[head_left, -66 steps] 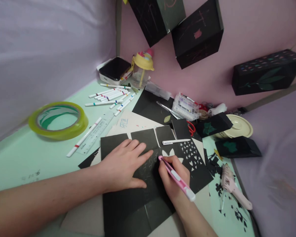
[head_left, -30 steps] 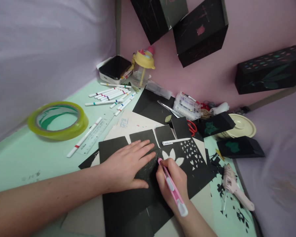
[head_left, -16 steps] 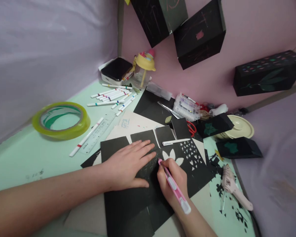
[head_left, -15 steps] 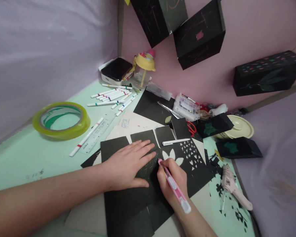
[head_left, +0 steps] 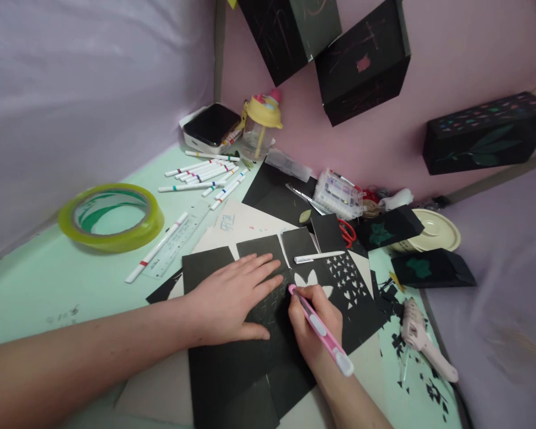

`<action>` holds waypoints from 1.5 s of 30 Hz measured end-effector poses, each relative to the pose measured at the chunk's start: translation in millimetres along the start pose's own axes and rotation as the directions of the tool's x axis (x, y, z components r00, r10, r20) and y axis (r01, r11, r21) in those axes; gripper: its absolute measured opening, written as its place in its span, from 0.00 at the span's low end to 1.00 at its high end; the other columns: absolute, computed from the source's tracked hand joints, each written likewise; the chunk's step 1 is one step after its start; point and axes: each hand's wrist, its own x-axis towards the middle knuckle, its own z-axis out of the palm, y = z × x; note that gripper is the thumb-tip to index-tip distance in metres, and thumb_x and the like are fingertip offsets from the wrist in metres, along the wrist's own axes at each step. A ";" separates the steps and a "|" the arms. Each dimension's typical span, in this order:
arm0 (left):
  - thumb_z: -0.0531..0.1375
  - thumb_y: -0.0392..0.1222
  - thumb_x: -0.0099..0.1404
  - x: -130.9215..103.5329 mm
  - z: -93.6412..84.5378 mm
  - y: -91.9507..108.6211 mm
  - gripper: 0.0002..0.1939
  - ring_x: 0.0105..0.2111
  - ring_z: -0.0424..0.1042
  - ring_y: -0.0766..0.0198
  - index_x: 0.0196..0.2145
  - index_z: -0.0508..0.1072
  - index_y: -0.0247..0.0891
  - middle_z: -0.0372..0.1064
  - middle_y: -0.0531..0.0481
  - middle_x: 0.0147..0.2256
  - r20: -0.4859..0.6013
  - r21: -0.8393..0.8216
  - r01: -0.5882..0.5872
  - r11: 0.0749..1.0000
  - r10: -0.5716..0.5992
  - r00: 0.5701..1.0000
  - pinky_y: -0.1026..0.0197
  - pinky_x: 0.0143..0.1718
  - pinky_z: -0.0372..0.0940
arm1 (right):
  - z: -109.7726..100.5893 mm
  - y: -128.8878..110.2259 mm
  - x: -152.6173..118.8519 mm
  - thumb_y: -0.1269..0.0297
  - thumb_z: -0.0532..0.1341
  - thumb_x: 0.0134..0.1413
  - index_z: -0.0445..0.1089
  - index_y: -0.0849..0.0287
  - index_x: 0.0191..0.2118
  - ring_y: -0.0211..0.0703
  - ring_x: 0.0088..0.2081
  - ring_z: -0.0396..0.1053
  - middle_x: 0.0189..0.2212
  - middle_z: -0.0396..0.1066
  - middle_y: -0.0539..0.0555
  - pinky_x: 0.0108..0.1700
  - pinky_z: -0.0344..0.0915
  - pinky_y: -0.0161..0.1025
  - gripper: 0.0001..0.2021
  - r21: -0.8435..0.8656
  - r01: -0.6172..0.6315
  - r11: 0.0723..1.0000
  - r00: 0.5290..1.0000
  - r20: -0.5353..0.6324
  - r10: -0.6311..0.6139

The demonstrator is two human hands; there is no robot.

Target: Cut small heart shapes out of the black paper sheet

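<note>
Right now the right hand (head_left: 315, 325) is curled tight around a pink craft knife (head_left: 320, 330), fingers pinching the barrel like a pen, tip down on the black paper sheet (head_left: 232, 372) just beside the white petal-shaped cutouts (head_left: 311, 280). The knife's white end sticks back over the wrist. Beside it, the left hand (head_left: 232, 301) lies flat and spread, palm down, fingers fanned and pressing the same sheet, fingertips almost meeting the knife tip. Faint scored marks show on the paper between the two hands. The sheet sits on a pale cardboard underlay (head_left: 245, 221) on the mint-green table (head_left: 36, 286). Just past the petals, a field of small heart and triangle cutouts (head_left: 348, 277) runs to the right, with a white pen (head_left: 318, 257) lying across the top of the sheet. Farther right, black paper scraps (head_left: 386, 295) litter the table near a pale glue gun (head_left: 422, 339). Out to the left there's a clear ruler (head_left: 176, 241) with a marker alongside it, then a big roll of yellow-green tape (head_left: 111, 215). At the back, a scatter of white markers (head_left: 203, 176), a yellow-lidded cup (head_left: 259, 122), a clear marker case (head_left: 339, 193), red-handled scissors (head_left: 346, 231) and a cream lid (head_left: 433, 229). Black decorated boxes (head_left: 361, 59) hang on the pink wall.
</note>
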 end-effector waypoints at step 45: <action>0.59 0.66 0.59 -0.4 0.1 -0.3 0.43 0.67 0.44 0.47 0.64 0.57 0.40 0.44 0.43 0.67 -0.015 -0.006 0.002 1.000 -0.002 1.000 0.47 0.65 0.44 | -3.5 -0.5 0.7 0.70 0.57 0.56 0.66 0.58 0.29 0.34 0.20 0.63 0.20 0.66 0.46 0.25 0.60 0.31 0.05 0.040 0.003 0.999 0.997 0.077 -0.006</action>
